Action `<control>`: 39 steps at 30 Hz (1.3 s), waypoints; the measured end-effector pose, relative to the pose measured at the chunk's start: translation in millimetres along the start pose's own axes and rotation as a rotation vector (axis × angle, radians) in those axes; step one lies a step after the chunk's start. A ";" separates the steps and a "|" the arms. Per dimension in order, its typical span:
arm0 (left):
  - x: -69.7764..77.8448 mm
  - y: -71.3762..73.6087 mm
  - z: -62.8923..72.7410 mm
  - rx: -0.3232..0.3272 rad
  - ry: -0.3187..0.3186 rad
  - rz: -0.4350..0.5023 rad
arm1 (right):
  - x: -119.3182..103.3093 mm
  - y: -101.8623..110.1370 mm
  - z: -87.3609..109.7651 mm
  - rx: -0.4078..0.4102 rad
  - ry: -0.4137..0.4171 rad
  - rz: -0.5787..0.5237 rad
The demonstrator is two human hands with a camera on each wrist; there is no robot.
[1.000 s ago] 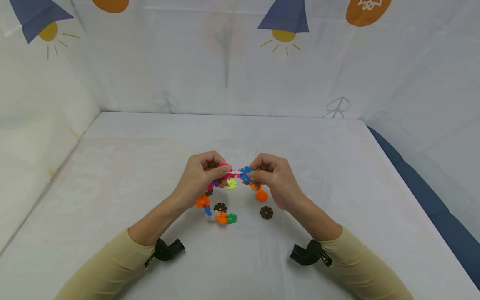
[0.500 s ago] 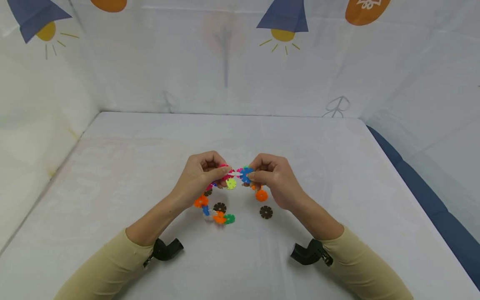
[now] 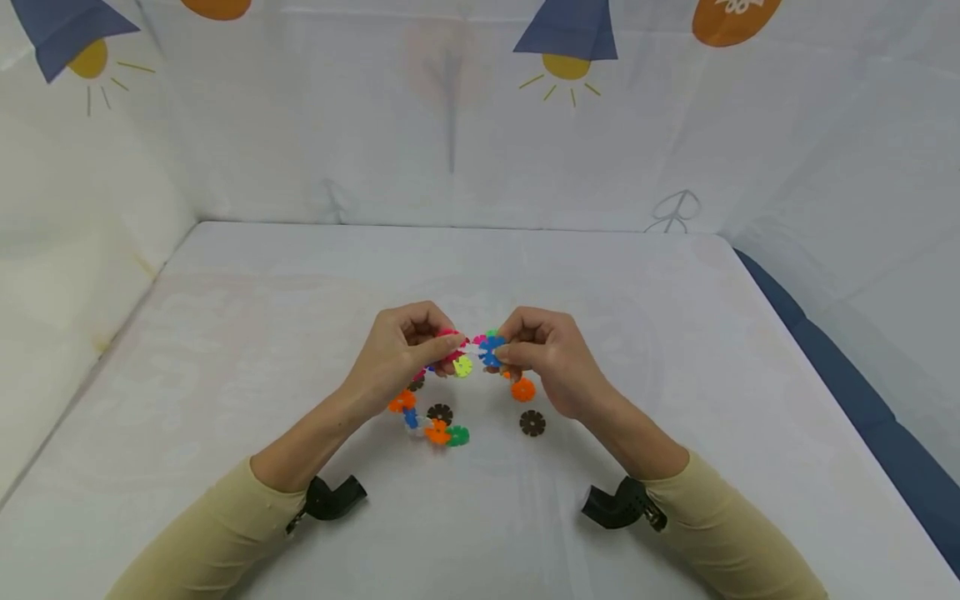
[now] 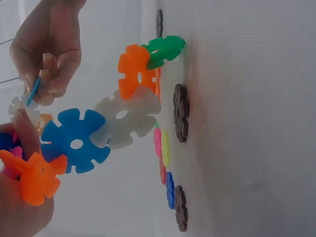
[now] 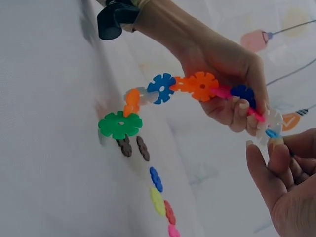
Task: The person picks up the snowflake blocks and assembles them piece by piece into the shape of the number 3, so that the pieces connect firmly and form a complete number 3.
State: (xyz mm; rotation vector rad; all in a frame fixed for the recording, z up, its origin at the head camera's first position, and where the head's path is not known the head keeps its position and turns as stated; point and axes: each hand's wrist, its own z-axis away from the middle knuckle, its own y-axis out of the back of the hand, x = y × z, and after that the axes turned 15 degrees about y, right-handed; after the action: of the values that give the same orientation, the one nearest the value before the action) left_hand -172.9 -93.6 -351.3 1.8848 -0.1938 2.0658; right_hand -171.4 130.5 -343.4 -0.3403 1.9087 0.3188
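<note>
Taking twelve o'clock as the far edge in the head view, the left hand [image 3: 405, 346] sits at nine, pinching a chain [image 5: 195, 91] of notched plastic discs near its upper end, and the right hand [image 3: 547, 358] at three grips a light-blue disc [image 3: 491, 352] between thumb and fingers. A pale disc [image 5: 269, 126] bridges the gap between them; whether the light-blue disc is already slotted into it cannot be told. Over the last second both hands have scarcely moved, while the chain's lower end has slid slightly towards nine; this suggests fine fitting at the join rather than carrying. From the left hand the chain droops towards five, finishing in a green disc [image 3: 457, 436]; whether that touches the bench [image 3: 637, 292] is unclear. Further out, measured from the gap, a yellow disc [image 3: 462, 367] lies close by at seven, a brown disc [image 3: 440, 414] farther along that line, an orange disc [image 3: 523, 389] at four and another brown one at five. Beyond the bench, at twelve, hangs a pale curtain [image 3: 375, 125] printed with lamps.
</note>
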 end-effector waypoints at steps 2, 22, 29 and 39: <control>1.4 -0.4 1.3 0.005 -0.011 -0.015 | -1.3 -1.4 0.9 0.007 0.036 0.009; 4.1 11.0 -4.6 -0.044 0.162 0.038 | -1.2 2.3 -6.2 -0.035 0.049 0.065; 3.0 13.3 -5.3 -0.044 0.158 0.073 | 2.6 8.7 -7.8 -0.068 -0.012 0.067; 3.4 14.6 -7.8 -0.031 0.170 0.064 | 2.8 22.1 -11.7 -0.219 -0.125 0.142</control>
State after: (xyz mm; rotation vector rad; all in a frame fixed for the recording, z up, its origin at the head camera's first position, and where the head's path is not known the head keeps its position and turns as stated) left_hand -185.3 -104.2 -346.9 1.6949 -0.2458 2.2392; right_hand -190.8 146.2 -340.6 -0.3222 1.7822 0.6324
